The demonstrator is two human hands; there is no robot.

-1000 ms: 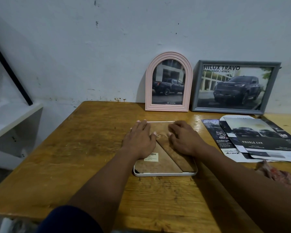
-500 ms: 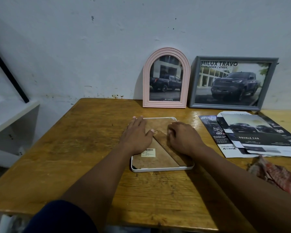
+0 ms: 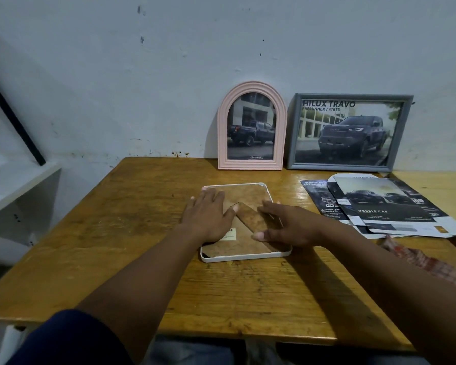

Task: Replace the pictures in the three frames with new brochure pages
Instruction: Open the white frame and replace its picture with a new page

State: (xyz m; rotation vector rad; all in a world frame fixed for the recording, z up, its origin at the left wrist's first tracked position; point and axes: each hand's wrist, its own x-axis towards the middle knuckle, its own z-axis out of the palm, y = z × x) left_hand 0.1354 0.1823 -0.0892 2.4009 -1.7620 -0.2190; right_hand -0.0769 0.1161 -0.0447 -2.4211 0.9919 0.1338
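In mid-picture the white frame [image 3: 245, 257] lies face down on the table [image 3: 132, 233], with the left hand [image 3: 208, 218] and right hand [image 3: 287, 226] flat on its brown backing [image 3: 248, 195], fingers [image 3: 213, 195] straight, apart and gripping nothing; the backing step seems in hand, and next calls for fingertips at its edge.

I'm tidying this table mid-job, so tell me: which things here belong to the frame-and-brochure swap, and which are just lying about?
Part of the job: white frame, face down under the left hand and right hand; pink arched frame; grey frame; brochure pages.
Just lying about: reddish cloth; white shelf.
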